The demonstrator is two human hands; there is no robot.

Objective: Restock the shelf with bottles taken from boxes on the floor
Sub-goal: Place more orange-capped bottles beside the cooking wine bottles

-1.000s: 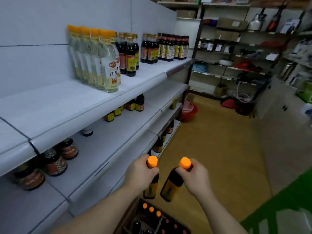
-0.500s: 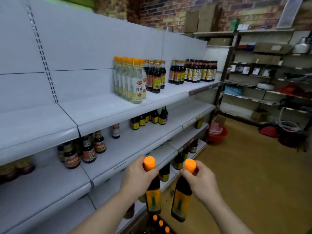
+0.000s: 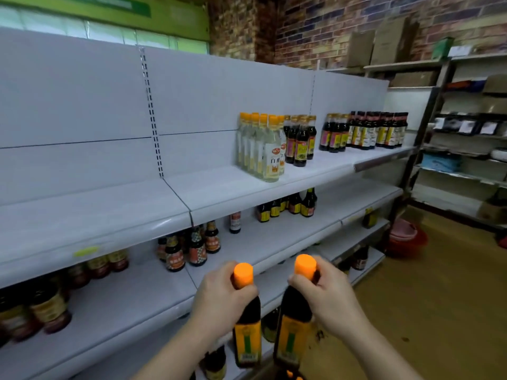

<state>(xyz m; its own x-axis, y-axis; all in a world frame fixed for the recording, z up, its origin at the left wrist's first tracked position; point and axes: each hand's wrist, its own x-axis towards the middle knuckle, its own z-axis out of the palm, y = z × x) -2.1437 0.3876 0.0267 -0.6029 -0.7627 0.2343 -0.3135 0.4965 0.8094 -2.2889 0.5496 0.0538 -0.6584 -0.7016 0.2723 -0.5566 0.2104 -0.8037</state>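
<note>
Head view, the only one. Step in hand: carrying stock up to the shelving; nothing has been set down yet.

The left hand (image 3: 219, 297) has its fingers wrapped round the neck of the left bottle (image 3: 247, 333), just under the orange cap. The right hand (image 3: 329, 294) is clamped the same way on the right bottle (image 3: 292, 333). Both bottles are dark with yellow labels, roughly upright and side by side, close together (touching or not, can't tell). They hang in the air in front of the lower shelves, not resting on anything.

Next move, my guess: lift both to a bare stretch of the top shelf (image 3: 109, 209), or slot them in by similar dark stock, and set them down upright before the fingers let go. That takes a higher reach and care not to knock the rows already standing.

Counts:
- Hands: two.
- Bottles held: two.
- Orange caps: two.
- Clear bottles (image 3: 260, 149) on the top shelf: one cluster, at least five caps, overlapping, so no exact number.
- Dark bottles (image 3: 300, 141): one group just beside them.
- Far dark row (image 3: 365, 130): too packed to count.
- Small dark bottles (image 3: 288, 207): on the shelf below.
- Jars (image 3: 192, 245): blurred.
- Box (image 3: 290, 375) on the floor: only a sliver at the bottom edge, with a hint of orange caps.
</note>
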